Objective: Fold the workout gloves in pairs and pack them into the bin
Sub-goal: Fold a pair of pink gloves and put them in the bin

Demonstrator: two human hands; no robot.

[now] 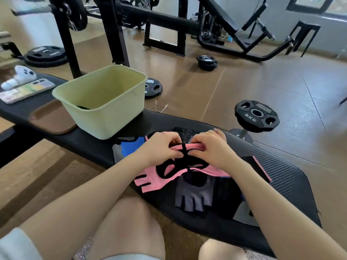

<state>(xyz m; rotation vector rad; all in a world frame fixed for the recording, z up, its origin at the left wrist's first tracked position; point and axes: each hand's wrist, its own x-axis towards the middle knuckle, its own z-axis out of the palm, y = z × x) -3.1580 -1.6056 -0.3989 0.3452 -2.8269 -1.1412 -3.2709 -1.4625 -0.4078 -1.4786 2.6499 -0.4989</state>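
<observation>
Hands, left hand [159,147] and right hand [212,149], pinch apparently paired pink gloves [161,177].

Pink gloves [159,177] on bench; grey glove [193,196] just beside; green bin [105,102] upright.

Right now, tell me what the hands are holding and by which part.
Both hands, left hand and right hand, grip the pink glove at its folded-over wrist end, beside the black strap; its fingers lie free on the bench.
</observation>
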